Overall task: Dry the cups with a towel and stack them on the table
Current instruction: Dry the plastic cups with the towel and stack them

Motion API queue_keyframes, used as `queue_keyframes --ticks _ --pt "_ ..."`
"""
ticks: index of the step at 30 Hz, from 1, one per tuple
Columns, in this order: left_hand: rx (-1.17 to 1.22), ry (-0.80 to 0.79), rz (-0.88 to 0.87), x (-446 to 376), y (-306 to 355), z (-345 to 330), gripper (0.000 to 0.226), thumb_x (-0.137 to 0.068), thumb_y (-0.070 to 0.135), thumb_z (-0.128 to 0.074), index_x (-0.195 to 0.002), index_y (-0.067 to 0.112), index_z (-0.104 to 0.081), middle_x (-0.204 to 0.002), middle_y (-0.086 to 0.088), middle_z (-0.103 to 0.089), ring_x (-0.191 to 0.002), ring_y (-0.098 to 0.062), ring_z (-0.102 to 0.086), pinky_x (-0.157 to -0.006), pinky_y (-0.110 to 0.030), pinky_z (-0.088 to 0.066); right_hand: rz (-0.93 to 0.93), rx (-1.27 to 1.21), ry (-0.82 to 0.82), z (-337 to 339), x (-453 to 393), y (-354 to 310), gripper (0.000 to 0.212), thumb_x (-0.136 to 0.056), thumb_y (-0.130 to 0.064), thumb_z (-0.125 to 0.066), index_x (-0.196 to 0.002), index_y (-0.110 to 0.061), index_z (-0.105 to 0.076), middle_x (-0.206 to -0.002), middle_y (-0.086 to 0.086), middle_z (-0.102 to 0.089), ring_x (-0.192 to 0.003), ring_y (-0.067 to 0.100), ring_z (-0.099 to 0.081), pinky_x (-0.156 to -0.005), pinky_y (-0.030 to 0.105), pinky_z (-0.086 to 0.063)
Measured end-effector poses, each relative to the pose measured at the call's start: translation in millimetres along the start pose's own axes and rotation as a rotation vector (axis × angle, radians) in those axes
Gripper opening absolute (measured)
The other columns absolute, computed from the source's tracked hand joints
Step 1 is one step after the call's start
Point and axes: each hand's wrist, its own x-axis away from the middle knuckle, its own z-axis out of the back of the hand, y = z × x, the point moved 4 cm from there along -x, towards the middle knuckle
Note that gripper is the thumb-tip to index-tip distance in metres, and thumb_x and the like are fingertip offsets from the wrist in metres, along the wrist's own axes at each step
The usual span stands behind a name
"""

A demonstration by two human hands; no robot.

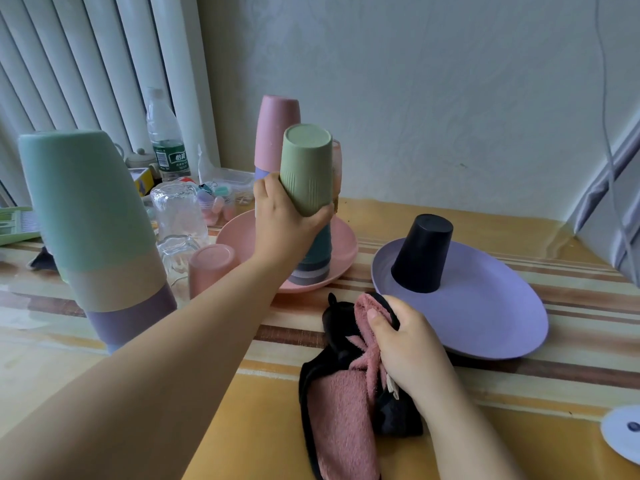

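Centrally in the frame, the left hand [282, 216] grips an upside-down olive-green ribbed plastic cup [306, 168], held tilted above a stack of inverted cups [313, 261] on a round pink plate [341, 251]. Lower right of centre, the right hand [407, 341] clutches a bunched pink-and-black terry towel [339, 403] lying on the striped yellow table [519, 386]. Right of centre, an inverted black cup [422, 254] stands on a lilac plate [491, 313]. At left rises a tall stack topped by a mint-green cup [86, 202].
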Motion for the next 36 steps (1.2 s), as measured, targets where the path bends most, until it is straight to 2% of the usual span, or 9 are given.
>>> queue_keyframes --ticks 7,12,16,18,21,24,29,32,36 --pt "0.044 -0.013 -0.036 4.2 47.1 20.0 0.072 -0.071 0.036 -0.079 -0.13 0.016 -0.043 -0.114 0.002 -0.04 -0.098 -0.013 -0.043 -0.08 -0.028 -0.039 -0.002 -0.014 -0.005 0.5 -0.8 2.1 0.034 -0.097 -0.027 -0.047 -0.131 -0.026 -0.052 -0.119 -0.009 -0.062 -0.111 0.011 -0.057 -0.092 0.026 -0.045" --pt "0.187 -0.186 0.041 68.1 43.8 34.3 0.067 -0.058 0.045 -0.073 -0.115 0.022 -0.044 -0.103 0.009 -0.058 -0.094 -0.001 -0.058 -0.076 -0.015 -0.048 -0.006 -0.342 0.035 3.5 2.9 -5.8 0.021 -0.097 -0.028 -0.049 -0.114 -0.029 -0.061 -0.101 -0.009 -0.069 -0.078 0.009 -0.071 -0.071 0.027 -0.057" --pt "0.294 -0.283 0.224 116.2 18.7 34.5 0.054 -0.058 0.052 -0.073 -0.105 0.033 -0.053 -0.093 0.014 -0.065 -0.08 -0.005 -0.065 -0.067 -0.022 -0.055 0.223 -0.526 0.294 22.6 9.6 -21.0 0.024 -0.097 -0.033 -0.049 -0.116 -0.044 -0.058 -0.116 -0.022 -0.064 -0.112 -0.003 -0.057 -0.098 0.026 -0.046" --pt "0.334 -0.304 0.255 125.0 10.3 32.0 0.056 -0.053 0.057 -0.067 -0.104 0.04 -0.056 -0.091 0.02 -0.066 -0.082 -0.006 -0.066 -0.075 -0.036 -0.059 0.396 -0.541 0.252 19.9 16.8 -34.5 0.027 -0.095 -0.038 -0.046 -0.12 -0.047 -0.052 -0.128 -0.028 -0.055 -0.125 -0.005 -0.046 -0.106 0.021 -0.037" --pt "0.395 -0.36 0.214 128.3 8.0 30.8 0.055 -0.057 0.06 -0.064 -0.109 0.041 -0.059 -0.094 0.02 -0.07 -0.085 -0.002 -0.067 -0.081 -0.038 -0.058 0.619 -0.326 0.095 -6.7 26.0 -50.1 0.039 -0.094 -0.055 -0.035 -0.132 -0.049 -0.034 -0.151 -0.027 -0.025 -0.14 -0.007 -0.018 -0.108 0.006 -0.018" --pt "0.464 -0.484 0.15 129.6 10.6 29.8 0.044 -0.068 0.051 -0.063 -0.11 0.039 -0.063 -0.099 0.015 -0.073 -0.092 -0.004 -0.067 -0.086 -0.035 -0.056 0.605 -0.215 0.095 -20.7 24.7 -48.2 0.047 -0.089 -0.068 -0.022 -0.133 -0.052 -0.027 -0.155 -0.029 -0.002 -0.142 -0.008 -0.001 -0.112 0.009 -0.012" --pt "0.528 -0.626 0.139 129.7 9.0 25.9 0.041 -0.075 0.04 -0.068 -0.115 0.031 -0.065 -0.106 0.008 -0.073 -0.1 -0.008 -0.067 -0.088 -0.032 -0.054 0.553 -0.199 0.16 -15.2 19.3 -45.3 0.038 -0.091 -0.056 -0.025 -0.128 -0.054 -0.029 -0.155 -0.028 -0.002 -0.144 -0.004 -0.002 -0.119 0.029 -0.015" --pt "0.57 -0.648 0.155 130.4 9.2 25.8 0.035 -0.079 0.028 -0.064 -0.114 0.028 -0.065 -0.105 0.008 -0.073 -0.099 -0.007 -0.067 -0.085 -0.024 -0.053 0.516 -0.279 0.127 -8.3 19.6 -47.4 0.034 -0.092 -0.05 -0.031 -0.126 -0.054 -0.033 -0.154 -0.029 -0.006 -0.14 -0.011 -0.007 -0.115 0.016 -0.015" --pt "0.644 -0.68 0.206 133.5 10.1 25.3 0.035 -0.078 0.027 -0.063 -0.113 0.025 -0.066 -0.104 0.006 -0.074 -0.098 -0.007 -0.068 -0.078 -0.014 -0.05 0.434 -0.442 0.042 1.7 22.8 -54.4 0.033 -0.087 -0.051 -0.036 -0.105 -0.078 -0.04 -0.149 -0.036 -0.015 -0.135 -0.018 -0.013 -0.111 0.008 -0.015"
